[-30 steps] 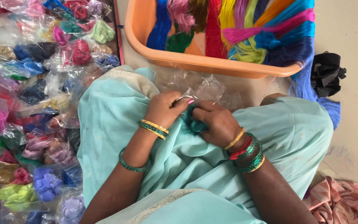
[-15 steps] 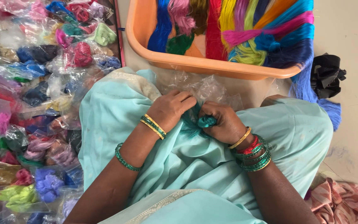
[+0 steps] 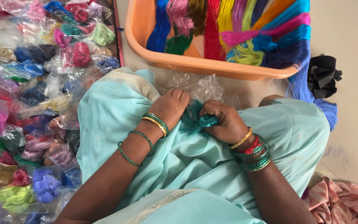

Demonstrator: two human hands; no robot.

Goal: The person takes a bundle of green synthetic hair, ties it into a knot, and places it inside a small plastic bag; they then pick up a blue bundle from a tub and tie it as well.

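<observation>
Right hand grip pinching teal thread bundle, left hand pressed on it, orange tub ahead, bagged threads left

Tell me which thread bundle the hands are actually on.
The teal-green bundle in the lap: the right hand grips it and the left hand presses beside it. The other skeins lie untouched in the orange tub or bagged on the floor.
</observation>
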